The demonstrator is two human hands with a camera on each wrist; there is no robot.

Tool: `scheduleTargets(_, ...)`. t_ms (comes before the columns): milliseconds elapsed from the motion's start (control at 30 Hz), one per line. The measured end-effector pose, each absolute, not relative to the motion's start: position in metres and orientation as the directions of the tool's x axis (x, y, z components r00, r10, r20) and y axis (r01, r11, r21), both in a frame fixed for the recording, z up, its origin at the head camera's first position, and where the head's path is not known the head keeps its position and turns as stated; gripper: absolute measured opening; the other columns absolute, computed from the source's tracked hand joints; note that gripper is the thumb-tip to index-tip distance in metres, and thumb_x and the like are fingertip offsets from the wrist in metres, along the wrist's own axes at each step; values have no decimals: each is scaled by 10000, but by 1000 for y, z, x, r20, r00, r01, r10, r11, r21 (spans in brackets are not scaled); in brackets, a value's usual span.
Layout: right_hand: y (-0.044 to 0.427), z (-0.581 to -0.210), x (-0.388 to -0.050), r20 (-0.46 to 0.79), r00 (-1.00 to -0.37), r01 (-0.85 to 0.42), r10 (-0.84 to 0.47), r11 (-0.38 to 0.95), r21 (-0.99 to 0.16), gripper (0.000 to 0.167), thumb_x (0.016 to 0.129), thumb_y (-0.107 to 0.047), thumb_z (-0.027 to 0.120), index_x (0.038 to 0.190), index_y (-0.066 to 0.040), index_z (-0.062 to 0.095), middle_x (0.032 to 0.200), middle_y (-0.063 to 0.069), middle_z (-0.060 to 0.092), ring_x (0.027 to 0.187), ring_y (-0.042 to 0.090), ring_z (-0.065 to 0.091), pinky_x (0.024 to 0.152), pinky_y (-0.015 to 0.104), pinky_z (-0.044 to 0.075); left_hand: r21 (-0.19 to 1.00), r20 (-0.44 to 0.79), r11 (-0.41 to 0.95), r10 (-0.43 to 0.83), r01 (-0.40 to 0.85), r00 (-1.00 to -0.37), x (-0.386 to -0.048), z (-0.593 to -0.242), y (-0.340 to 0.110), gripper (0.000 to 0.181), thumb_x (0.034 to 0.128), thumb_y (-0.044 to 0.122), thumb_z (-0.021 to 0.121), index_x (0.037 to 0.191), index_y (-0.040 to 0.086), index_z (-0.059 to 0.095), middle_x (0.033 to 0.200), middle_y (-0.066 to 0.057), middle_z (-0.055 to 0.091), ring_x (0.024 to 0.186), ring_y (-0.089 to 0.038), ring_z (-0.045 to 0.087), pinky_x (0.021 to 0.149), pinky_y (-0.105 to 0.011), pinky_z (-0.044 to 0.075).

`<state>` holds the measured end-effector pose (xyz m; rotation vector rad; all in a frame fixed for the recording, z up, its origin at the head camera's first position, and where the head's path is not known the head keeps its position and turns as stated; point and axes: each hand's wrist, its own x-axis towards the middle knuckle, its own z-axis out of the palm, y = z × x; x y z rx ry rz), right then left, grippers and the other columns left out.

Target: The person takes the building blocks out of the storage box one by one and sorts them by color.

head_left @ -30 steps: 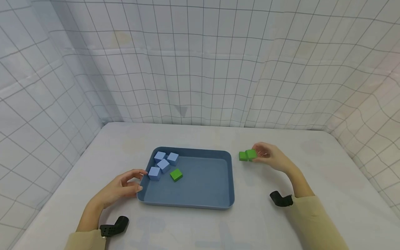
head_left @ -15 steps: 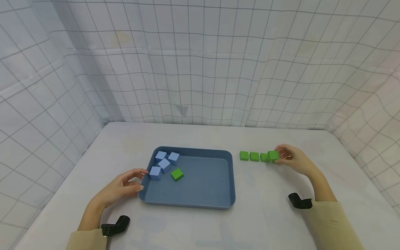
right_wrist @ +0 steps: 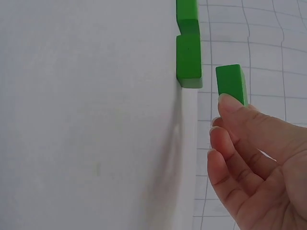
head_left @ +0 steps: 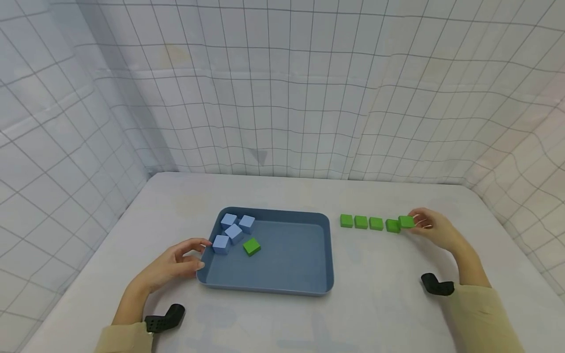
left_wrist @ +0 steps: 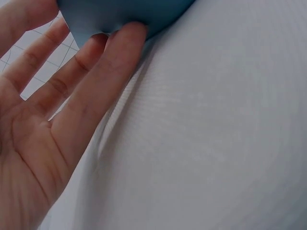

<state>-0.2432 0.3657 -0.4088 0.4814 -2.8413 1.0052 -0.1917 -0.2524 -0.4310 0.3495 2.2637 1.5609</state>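
At the right end of a row of green blocks point(head_left: 360, 222) on the table, my right hand point(head_left: 434, 230) pinches another green block point(head_left: 406, 222) between thumb and fingers. The right wrist view shows this held block point(right_wrist: 230, 82) beside the last block point(right_wrist: 189, 57) of the row, with a gap between them. My left hand point(head_left: 169, 264) touches the left side of the blue-grey tray point(head_left: 287, 291), fingers loosely bent; in the left wrist view its thumb lies against the tray's wall point(left_wrist: 100, 14). Inside the tray are several blue blocks point(head_left: 221, 244) and one green block point(head_left: 251, 246).
The white table point(head_left: 282, 323) has grid-patterned cloth point(head_left: 282, 98) hanging behind it and at both sides. A black device point(head_left: 165, 318) is at the left wrist, and another point(head_left: 437, 285) at the right wrist.
My right hand has moved right along the row. Green blocks that were with it now lie in a spaced row on the table, one remaining in its fingers. My left hand has stayed at the tray.
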Motion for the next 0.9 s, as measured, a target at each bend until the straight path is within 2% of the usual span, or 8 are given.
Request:
scheduleTargets(200,377,-417,-244,142,-963,-267,-229,749,-607,342,789,-15,679,1087,64,532,952,200,583,783,-29,508,662,195,452,933,-157,359,401,-3,-903,-192,-432,-252,488,879,151,589,1321,66,400,1239,-206,390,901,-182,581,719,-319,498)
scheduleTargets(433,379,-418,-246,56,-979,-188,-194,771,-609,374,803,-62,681,1115,65,519,980,211,579,858,205,556,672,237,454,933,-156,361,397,-2,-904,-192,-433,-253,488,876,151,592,1319,70,403,1236,-204,389,910,-186,578,721,-320,497)
scheduleTargets(533,378,-418,-246,31,-982,-167,-187,775,-609,383,812,-83,678,1125,63,513,996,215,572,890,264,550,674,251,449,933,-155,360,398,-1,-904,-192,-433,-253,489,877,151,591,1320,68,402,1243,-206,388,911,-182,579,721,-319,496)
scheduleTargets(667,377,-419,-246,21,-982,-159,-185,776,-610,381,813,-87,677,1125,62,515,997,212,570,895,279,551,676,264,451,933,-157,359,400,-3,-903,-192,-432,-253,491,878,152,591,1323,67,400,1250,-206,386,925,-178,575,724,-320,497)
scheduleTargets(900,377,-422,-247,14,-983,-152,-181,778,-610,371,805,-84,684,1110,52,524,974,181,565,869,231,543,662,255,447,933,-157,359,395,-5,-905,-191,-432,-252,494,876,152,595,1322,66,401,1246,-200,386,943,-172,562,733,-323,498)
